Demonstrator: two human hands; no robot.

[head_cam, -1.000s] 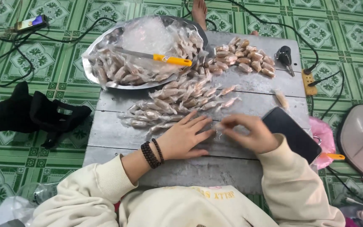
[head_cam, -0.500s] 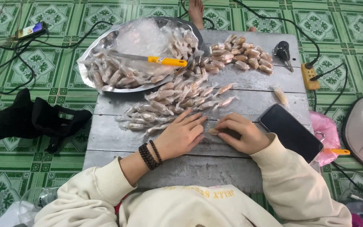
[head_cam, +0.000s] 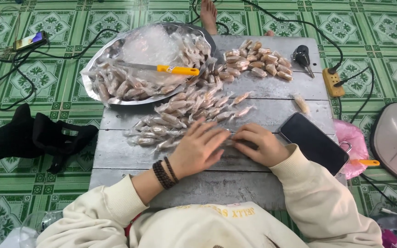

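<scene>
I am looking down on a low grey desk [head_cam: 129,151] on a green tiled floor, and I am judging this to be the wrapping step: both hands are lying close together at the near middle of the desk, working one small wrapped piece [head_cam: 229,142] between them. The left hand [head_cam: 198,149] is lying flat, fingers spread and pointing right, pressing down on the piece. The right hand [head_cam: 259,146] is curling over its other end, fingertips pinching; I cannot tell how firmly it is gripping, since the hands are hiding most of the piece.

The next move, as I am reading it, is calling for a twist at the wrapper end and then a short reach outward.

The pile of wrapped pieces [head_cam: 184,115] is lying just beyond the fingertips, touching the left fingers. A second, tidier heap [head_cam: 256,59] is sitting well apart at the far edge. The metal tray [head_cam: 98,94] with the yellow-handled knife [head_cam: 161,69] is overhanging the far left corner. A dark phone [head_cam: 313,142] is lying just beside the right wrist.
</scene>
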